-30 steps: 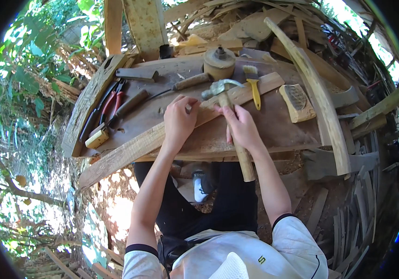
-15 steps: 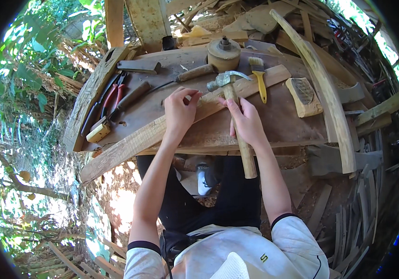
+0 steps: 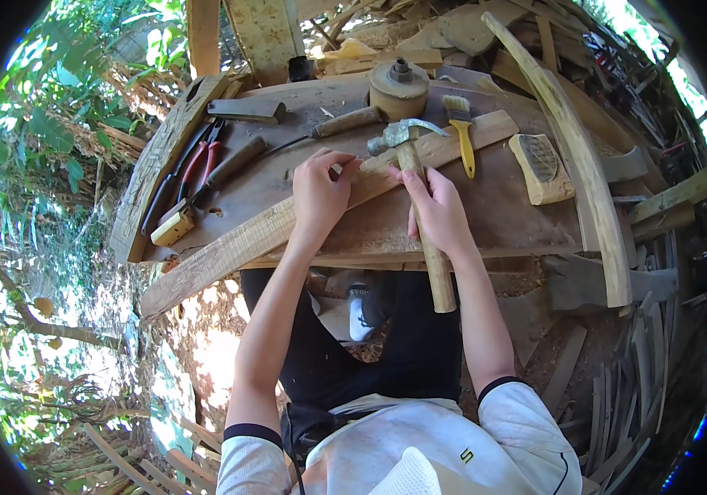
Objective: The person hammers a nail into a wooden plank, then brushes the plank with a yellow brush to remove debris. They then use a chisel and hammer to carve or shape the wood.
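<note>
My right hand is wrapped around the wooden handle of a claw hammer, whose metal head points away from me over a long wooden plank. The plank lies slantwise across the workbench, its near left end jutting past the front edge. At the plank's middle, my left hand is closed in a pinch, thumb against fingers. Anything between those fingertips is too small to make out. The hammer head hovers over or rests near the plank, just right of the left fingertips; I cannot tell if it touches.
Red-handled pliers, a wood-handled tool and a metal blade lie left. Farther back are another handled tool and a round wooden block. A yellow brush, a wooden block and a curved pole are right.
</note>
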The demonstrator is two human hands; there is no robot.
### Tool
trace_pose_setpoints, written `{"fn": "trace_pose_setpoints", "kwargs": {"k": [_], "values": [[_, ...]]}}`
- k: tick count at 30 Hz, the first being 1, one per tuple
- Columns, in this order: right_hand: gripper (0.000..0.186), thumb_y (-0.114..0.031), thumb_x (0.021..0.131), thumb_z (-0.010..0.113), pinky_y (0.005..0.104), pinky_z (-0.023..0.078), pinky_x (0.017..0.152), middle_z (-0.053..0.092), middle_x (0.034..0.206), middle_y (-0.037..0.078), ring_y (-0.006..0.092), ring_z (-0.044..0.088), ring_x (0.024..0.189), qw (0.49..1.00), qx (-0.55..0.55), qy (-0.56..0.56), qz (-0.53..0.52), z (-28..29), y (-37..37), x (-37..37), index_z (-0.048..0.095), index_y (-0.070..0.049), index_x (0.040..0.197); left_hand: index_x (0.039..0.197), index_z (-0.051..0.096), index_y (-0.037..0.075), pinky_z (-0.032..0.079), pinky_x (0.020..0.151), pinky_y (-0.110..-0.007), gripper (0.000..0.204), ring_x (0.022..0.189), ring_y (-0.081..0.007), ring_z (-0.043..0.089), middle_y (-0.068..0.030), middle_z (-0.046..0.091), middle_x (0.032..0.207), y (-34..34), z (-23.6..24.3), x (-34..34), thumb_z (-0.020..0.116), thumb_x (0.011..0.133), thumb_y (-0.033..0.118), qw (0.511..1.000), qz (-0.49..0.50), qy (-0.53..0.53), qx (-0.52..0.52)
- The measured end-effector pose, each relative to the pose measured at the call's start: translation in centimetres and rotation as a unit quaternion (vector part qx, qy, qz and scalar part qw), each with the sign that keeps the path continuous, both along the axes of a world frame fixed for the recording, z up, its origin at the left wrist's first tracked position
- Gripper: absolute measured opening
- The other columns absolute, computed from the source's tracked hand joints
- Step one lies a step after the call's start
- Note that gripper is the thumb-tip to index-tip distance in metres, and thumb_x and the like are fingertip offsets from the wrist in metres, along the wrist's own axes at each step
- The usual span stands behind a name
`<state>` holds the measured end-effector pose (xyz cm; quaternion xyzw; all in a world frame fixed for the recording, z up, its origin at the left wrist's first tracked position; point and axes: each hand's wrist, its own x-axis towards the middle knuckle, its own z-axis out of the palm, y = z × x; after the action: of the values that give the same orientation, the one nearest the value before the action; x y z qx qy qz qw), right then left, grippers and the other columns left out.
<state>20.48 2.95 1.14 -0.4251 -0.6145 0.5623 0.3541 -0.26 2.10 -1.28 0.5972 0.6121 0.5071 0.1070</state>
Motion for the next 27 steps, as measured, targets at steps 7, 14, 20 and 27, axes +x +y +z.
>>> {"fn": "trace_pose_setpoints", "kwargs": {"k": [7, 14, 20, 27], "values": [[0.05, -0.043, 0.109, 0.054, 0.0268, 0.045, 0.044, 0.06, 0.068, 0.003, 0.0099, 0.056, 0.044, 1.0, 0.018, 0.011, -0.02, -0.5, 0.0, -0.2, 0.067, 0.004, 0.121, 0.094, 0.079, 0.001, 0.051, 0.062, -0.034, 0.013, 0.061, -0.0219, 0.065, -0.0135, 0.074, 0.085, 0.0, 0.0, 0.0, 0.079, 0.087, 0.012, 1.0, -0.003, 0.007, 0.009], [0.049, -0.042, 0.108, 0.055, 0.0269, 0.045, 0.044, 0.058, 0.067, 0.002, 0.0098, 0.056, 0.044, 0.999, 0.02, 0.016, -0.022, -0.4, -0.1, -0.3, 0.067, 0.003, 0.12, 0.093, 0.079, 0.002, 0.052, 0.062, -0.036, 0.013, 0.062, -0.0248, 0.066, -0.0129, 0.073, 0.085, 0.0, 0.1, 0.1, 0.079, 0.086, 0.012, 1.0, 0.0, 0.027, 0.007], [0.042, -0.037, 0.109, 0.056, 0.0282, 0.045, 0.043, 0.064, 0.069, 0.004, 0.0107, 0.056, 0.044, 0.997, 0.065, -0.043, -0.025, 0.8, -0.3, -0.3, 0.065, 0.004, 0.107, 0.092, 0.079, 0.002, 0.052, 0.064, -0.036, 0.012, 0.062, -0.0253, 0.066, -0.0121, 0.072, 0.085, -0.1, -0.1, 0.3, 0.078, 0.085, 0.011, 0.998, -0.001, 0.058, 0.013], [0.038, -0.033, 0.109, 0.055, 0.0273, 0.044, 0.043, 0.072, 0.077, 0.009, 0.0104, 0.056, 0.044, 0.993, 0.1, -0.065, 0.014, 3.2, -0.7, -0.5, 0.062, 0.005, 0.105, 0.092, 0.078, 0.004, 0.053, 0.07, -0.043, 0.012, 0.075, -0.0338, 0.069, -0.0122, 0.071, 0.088, -0.3, 0.2, 0.5, 0.074, 0.088, 0.014, 0.998, -0.007, 0.06, -0.006]]}}
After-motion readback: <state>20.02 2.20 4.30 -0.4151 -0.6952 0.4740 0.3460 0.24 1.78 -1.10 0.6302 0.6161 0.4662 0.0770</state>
